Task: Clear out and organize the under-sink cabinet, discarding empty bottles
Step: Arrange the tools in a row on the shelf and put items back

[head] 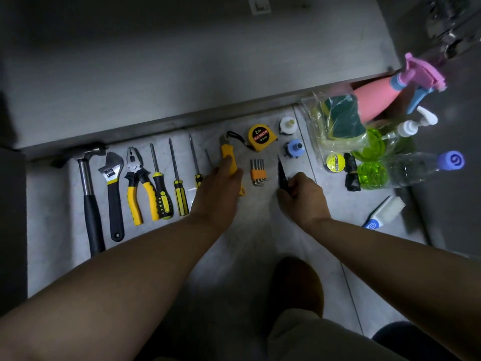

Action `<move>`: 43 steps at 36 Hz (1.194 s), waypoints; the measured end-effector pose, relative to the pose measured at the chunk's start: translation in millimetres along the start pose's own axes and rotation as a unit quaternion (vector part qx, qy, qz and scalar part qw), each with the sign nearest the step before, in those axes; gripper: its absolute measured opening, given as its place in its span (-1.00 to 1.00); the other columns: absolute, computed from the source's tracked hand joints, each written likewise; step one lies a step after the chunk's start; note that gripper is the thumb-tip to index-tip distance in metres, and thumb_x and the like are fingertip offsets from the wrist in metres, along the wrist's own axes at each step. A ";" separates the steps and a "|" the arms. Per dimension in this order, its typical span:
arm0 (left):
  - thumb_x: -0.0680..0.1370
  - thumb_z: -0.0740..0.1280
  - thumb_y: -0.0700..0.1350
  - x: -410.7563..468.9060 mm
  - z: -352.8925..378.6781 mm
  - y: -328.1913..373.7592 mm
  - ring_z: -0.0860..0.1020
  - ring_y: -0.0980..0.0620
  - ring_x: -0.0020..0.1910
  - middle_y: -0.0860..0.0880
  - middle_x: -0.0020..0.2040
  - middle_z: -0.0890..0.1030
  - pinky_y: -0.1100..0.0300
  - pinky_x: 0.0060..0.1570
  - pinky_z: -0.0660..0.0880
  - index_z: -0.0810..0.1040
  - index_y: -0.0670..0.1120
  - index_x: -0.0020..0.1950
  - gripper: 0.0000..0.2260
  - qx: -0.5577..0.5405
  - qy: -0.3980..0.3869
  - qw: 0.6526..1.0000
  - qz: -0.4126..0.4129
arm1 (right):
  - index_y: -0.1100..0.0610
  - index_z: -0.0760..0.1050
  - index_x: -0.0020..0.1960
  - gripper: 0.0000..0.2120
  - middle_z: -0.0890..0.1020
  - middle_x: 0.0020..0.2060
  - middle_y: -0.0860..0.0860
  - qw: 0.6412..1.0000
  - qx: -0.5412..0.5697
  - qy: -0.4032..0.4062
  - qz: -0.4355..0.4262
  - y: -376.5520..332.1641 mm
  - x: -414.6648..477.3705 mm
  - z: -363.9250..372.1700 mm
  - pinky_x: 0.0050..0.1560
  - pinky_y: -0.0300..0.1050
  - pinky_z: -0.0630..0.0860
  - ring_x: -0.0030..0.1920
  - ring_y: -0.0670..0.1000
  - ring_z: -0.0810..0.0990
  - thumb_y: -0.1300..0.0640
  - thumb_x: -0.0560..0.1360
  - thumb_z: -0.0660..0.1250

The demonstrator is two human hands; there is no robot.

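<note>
On the pale tiled floor (260, 243), a black-handled steel hammer (89, 212) lies far out at nine o'clock of the left hand (217, 186). That hand's fingers curl around a yellow plastic utility knife (229, 157), with the thumb on top of its handle. At one o'clock of that hand sits a yellow-and-black tape measure (261, 137) printed "2m MEASURING TAPE 12.5mm". The right hand (302, 196) grips a slim black pointed tool (280, 173) in tightly closed fingers. At two o'clock of it, a yellow roll (335, 162) reads "PVC TAPE". Further out at three o'clock, well apart from both hands, a clear plastic bottle with a violet cap (411, 168) lies on its side with green liquid inside. A pink spray bottle (374, 100) leans at one o'clock.
</note>
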State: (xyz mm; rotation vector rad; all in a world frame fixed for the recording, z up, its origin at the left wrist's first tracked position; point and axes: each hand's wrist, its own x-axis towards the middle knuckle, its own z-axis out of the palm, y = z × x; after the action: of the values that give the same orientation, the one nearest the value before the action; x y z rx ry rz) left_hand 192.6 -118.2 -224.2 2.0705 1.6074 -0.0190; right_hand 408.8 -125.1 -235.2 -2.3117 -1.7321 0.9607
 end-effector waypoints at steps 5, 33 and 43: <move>0.57 0.36 -0.19 2.4 -1.9 1.7 0.44 -0.26 0.35 -0.16 0.59 0.17 -0.11 0.25 0.48 0.42 -0.11 0.45 -0.56 0.020 -0.001 1.000 -0.001 | 0.07 0.40 -0.03 -0.81 0.53 -0.17 0.00 1.000 -0.021 0.000 0.001 -8.9 3.9 3.0 -0.35 -0.21 0.29 -0.21 0.02 0.49 0.02 0.54 0.39; 0.60 0.36 -0.09 -128.2 -146.7 -144.5 0.56 -0.15 0.25 -0.16 0.29 0.58 0.07 0.20 0.50 0.50 -0.17 0.32 -0.67 -0.007 -0.222 0.941 -0.256 | 0.23 0.28 0.44 -0.52 0.55 0.25 0.24 0.856 -0.198 -0.386 -0.279 -221.5 -33.1 -4.2 -0.17 -0.31 0.30 0.24 0.22 0.54 0.06 0.61 0.30; 0.58 0.36 -0.18 -133.0 -109.7 -160.3 0.53 -0.13 0.07 -0.22 0.28 0.46 0.13 -0.16 0.45 0.28 -0.18 0.30 -0.62 -0.142 -0.105 0.903 -0.392 | 0.17 0.32 -0.33 -0.70 0.43 -0.31 0.12 0.876 -0.176 -0.363 -0.264 -248.3 -52.5 52.1 -0.15 -0.09 0.39 -0.20 0.16 0.45 0.14 0.53 0.29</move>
State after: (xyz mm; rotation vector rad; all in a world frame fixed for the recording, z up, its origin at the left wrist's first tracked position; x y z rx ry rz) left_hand -24.9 -167.5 -148.7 1.0621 2.0438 -0.2605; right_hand 166.4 -100.1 -147.2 -1.4927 -2.8212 1.6046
